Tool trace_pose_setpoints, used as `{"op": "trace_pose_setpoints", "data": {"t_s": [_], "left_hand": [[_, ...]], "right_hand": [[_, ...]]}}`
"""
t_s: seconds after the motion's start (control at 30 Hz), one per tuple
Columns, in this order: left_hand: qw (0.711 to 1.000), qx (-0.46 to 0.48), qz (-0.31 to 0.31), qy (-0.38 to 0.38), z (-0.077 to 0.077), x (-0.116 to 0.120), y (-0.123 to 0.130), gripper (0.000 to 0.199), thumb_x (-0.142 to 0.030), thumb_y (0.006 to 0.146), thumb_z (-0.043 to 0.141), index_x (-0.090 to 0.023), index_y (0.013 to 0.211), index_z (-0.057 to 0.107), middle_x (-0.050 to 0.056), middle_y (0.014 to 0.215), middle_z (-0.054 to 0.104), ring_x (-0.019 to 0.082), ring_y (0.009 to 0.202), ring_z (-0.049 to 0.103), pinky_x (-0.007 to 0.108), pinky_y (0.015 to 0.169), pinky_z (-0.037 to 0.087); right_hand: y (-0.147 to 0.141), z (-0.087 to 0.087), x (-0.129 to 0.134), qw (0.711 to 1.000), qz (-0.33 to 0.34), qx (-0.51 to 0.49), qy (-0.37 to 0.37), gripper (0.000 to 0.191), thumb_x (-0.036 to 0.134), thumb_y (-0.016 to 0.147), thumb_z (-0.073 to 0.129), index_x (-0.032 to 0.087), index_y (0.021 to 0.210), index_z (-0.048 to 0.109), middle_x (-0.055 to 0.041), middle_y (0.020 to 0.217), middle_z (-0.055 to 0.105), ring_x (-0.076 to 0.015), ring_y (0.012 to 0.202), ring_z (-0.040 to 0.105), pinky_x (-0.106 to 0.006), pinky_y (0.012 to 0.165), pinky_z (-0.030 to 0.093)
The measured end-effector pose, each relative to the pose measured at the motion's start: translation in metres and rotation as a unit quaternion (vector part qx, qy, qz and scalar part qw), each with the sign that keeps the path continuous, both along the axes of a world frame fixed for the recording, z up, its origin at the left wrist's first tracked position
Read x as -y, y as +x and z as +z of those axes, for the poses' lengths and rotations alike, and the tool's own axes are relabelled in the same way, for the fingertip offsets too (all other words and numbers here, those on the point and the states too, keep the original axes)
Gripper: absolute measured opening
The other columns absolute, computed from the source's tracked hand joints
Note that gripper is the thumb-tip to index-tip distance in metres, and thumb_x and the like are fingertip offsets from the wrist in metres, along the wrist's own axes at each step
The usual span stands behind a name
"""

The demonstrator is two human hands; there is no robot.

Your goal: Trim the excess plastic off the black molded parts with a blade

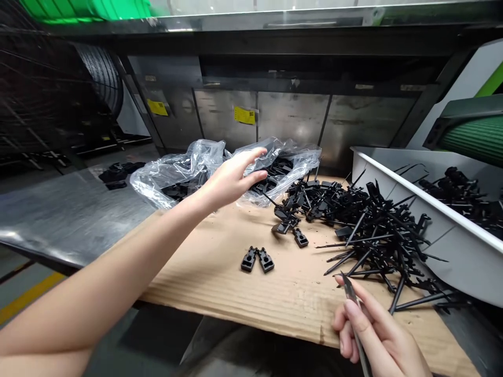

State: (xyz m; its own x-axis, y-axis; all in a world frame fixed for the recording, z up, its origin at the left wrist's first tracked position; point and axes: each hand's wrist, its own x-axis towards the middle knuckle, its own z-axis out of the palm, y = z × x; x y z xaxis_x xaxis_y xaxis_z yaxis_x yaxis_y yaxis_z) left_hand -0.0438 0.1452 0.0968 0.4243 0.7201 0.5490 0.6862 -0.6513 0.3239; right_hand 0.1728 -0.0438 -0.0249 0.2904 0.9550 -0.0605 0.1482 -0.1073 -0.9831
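My right hand [379,332] pinches a slim metal tool [351,298] (tweezers, perhaps) — my left hand [231,178] is spread open, just by a clear plastic bag [173,173].

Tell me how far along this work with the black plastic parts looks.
Looks done: two black plastic clips lie apart on the cardboard, and more parts sit in the white bin. In hand: the right hand grips a slim metal tool. Left: the tangled black heap and the clear plastic bag near the open left hand.

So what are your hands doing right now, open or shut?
Left hand: open, holding nothing.
Right hand: closed, holding a slim metal tool.
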Motion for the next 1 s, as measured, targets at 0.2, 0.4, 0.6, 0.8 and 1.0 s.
{"op": "trace_pose_setpoints", "data": {"t_s": [0.2,0.4,0.6,0.8,1.0], "left_hand": [[0.979,-0.148,-0.134,-0.03,-0.036,0.079,-0.007,0.018,-0.014,0.082,0.056,-0.016,0.096,0.068,0.011,0.106,0.067,0.025,0.101,0.057,0.037,0.084,0.046],[0.956,-0.23,-0.181,-0.005,-0.052,0.083,0.018,0.007,-0.012,0.077,0.064,-0.016,0.082,0.067,0.011,0.117,0.061,0.034,0.116,0.044,0.052,0.094,0.031],[0.971,0.048,-0.202,-0.116,-0.065,0.121,0.031,0.022,-0.021,0.087,0.053,-0.015,0.107,0.059,0.005,0.083,0.071,0.017,0.073,0.066,0.024,0.07,0.05],[0.944,0.239,-0.116,-0.197,-0.099,0.152,0.044,0.024,-0.012,0.078,0.062,-0.022,0.1,0.065,0.001,0.091,0.073,0.017,0.078,0.07,0.019,0.071,0.055],[0.948,0.246,-0.128,-0.156,-0.102,0.149,0.042,0.03,-0.003,0.077,0.059,-0.022,0.1,0.065,0.0,0.091,0.073,0.013,0.08,0.069,0.013,0.073,0.053]], "right_hand": [[0.002,0.005,-0.001,0.999,0.04,0.016,0.008,0.042,0.051,0.082,0.05,0.017,0.104,0.061,-0.0001,0.063,0.058,-0.0102,0.045,0.051,-0.022,0.045,0.042],[0.0,0.009,0.001,0.999,0.033,-0.013,0.025,0.036,0.047,0.082,0.052,0.018,0.1,0.062,0.0003,0.064,0.058,-0.0092,0.048,0.051,-0.02,0.045,0.042],[0.0,0.01,0.003,0.997,0.015,-0.027,0.065,0.028,0.038,0.086,0.05,0.019,0.104,0.061,0.0001,0.064,0.06,-0.0096,0.048,0.054,-0.02,0.045,0.045],[-0.002,0.013,0.013,0.949,0.091,0.249,0.173,0.02,0.027,0.083,0.055,0.024,0.098,0.068,-0.0033,0.072,0.061,-0.014,0.064,0.06,-0.021,0.059,0.049],[-0.007,0.009,0.019,0.924,0.076,0.314,0.205,0.021,0.022,0.085,0.051,0.021,0.098,0.068,-0.0044,0.067,0.057,-0.0139,0.058,0.054,-0.024,0.053,0.044]]}}
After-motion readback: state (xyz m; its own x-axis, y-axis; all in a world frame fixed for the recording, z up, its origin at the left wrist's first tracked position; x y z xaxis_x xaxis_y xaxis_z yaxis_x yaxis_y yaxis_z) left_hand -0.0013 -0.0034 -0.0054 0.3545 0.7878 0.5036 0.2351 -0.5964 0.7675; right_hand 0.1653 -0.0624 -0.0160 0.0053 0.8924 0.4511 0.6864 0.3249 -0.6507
